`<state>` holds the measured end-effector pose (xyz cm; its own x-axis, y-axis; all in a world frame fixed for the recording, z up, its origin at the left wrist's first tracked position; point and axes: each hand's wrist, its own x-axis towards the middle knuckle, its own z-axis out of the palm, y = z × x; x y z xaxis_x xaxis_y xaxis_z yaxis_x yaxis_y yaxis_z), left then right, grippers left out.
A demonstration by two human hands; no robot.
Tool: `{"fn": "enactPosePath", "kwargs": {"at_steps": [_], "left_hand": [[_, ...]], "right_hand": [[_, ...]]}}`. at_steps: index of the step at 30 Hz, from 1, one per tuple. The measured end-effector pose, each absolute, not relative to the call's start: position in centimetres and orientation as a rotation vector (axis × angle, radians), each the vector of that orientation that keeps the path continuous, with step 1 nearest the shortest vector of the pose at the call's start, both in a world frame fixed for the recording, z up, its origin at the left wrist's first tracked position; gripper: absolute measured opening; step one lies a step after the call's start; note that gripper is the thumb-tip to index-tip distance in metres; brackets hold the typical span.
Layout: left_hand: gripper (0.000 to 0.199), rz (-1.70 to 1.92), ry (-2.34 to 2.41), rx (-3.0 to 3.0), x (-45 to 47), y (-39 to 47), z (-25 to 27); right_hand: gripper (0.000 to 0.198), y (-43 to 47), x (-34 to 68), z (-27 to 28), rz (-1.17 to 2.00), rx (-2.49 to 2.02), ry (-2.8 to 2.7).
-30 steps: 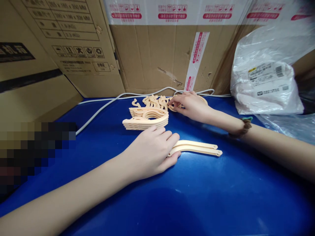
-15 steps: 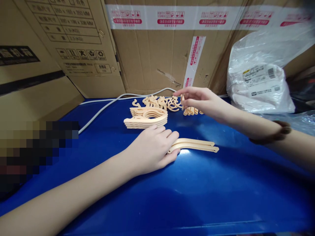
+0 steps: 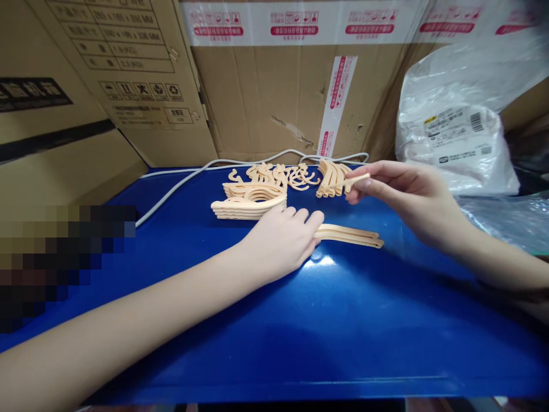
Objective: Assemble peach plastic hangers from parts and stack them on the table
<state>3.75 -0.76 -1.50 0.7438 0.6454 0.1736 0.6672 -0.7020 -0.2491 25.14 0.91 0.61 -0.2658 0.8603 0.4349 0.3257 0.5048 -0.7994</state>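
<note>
My left hand [image 3: 285, 240] is closed around two curved beige plastic hanger arms [image 3: 349, 233] just above the blue tabletop; their far ends stick out to the right. In my right hand [image 3: 403, 183] a thin beige hanger piece [image 3: 358, 178] is pinched between thumb and fingers, seen edge-on, so its full shape is hidden. Behind my left hand lies a stack of beige hanger pieces [image 3: 249, 210]. A pile of beige hooks [image 3: 266, 171] is beyond it. Several more curved hanger arms [image 3: 328, 178] lie in a row by my right fingertips.
A white cable [image 3: 171, 197] runs along the back of the blue table [image 3: 274, 343]. Cardboard boxes [image 3: 266, 97] wall off the back and left. A clear plastic bag with a white package [image 3: 461, 143] stands at the back right.
My right hand has drawn back rightward from beside the hooks with the thin piece, uncovering the row of arms. My left hand has shifted slightly right and away, still gripping the two arms.
</note>
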Motion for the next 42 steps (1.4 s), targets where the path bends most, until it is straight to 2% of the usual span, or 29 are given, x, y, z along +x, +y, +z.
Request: {"fn": "enactPosePath", "kwargs": {"at_steps": [6, 11, 15, 19, 24, 28, 34, 42], "left_hand": [[0.024, -0.201, -1.048, -2.577, 5.1, 0.3, -1.9], [0.024, -0.227, -0.993, -2.589, 4.6, 0.0, -2.3], [0.023, -0.211, -1.049, -2.646, 3.2, -0.7, -2.1], [0.024, -0.238, -1.105, -2.785, 1.8, -0.8, -1.6], [0.029, -0.274, -1.060, -2.704, 1.6, -0.6, -1.6], [0.023, -0.308, -1.042, -2.666, 2.1, -1.2, -1.5], [0.023, -0.311, -1.224, -2.759, 2.8, -2.5, -1.4], [0.021, -0.395, -1.424, -2.940, 2.8, -2.0, -1.9]], "right_hand": [[0.029, 0.9, 25.8, 0.4, 0.476, -1.032, -1.809], [0.020, 1.4, 25.8, -0.5, 0.738, -1.022, -1.728], [0.023, 1.3, 25.5, -1.2, 1.034, -1.001, -1.637], [0.025, 0.4, 24.9, -1.5, 1.186, -1.015, -1.623], [0.027, -0.7, 24.2, -1.6, 1.243, -0.989, -1.726], [0.028, -0.8, 24.0, -1.9, 1.238, -1.066, -1.706], [0.029, -0.4, 24.0, -2.3, 1.141, -1.125, -1.697], [0.029, -0.3, 24.2, -2.5, 1.160, -1.142, -1.692]]}}
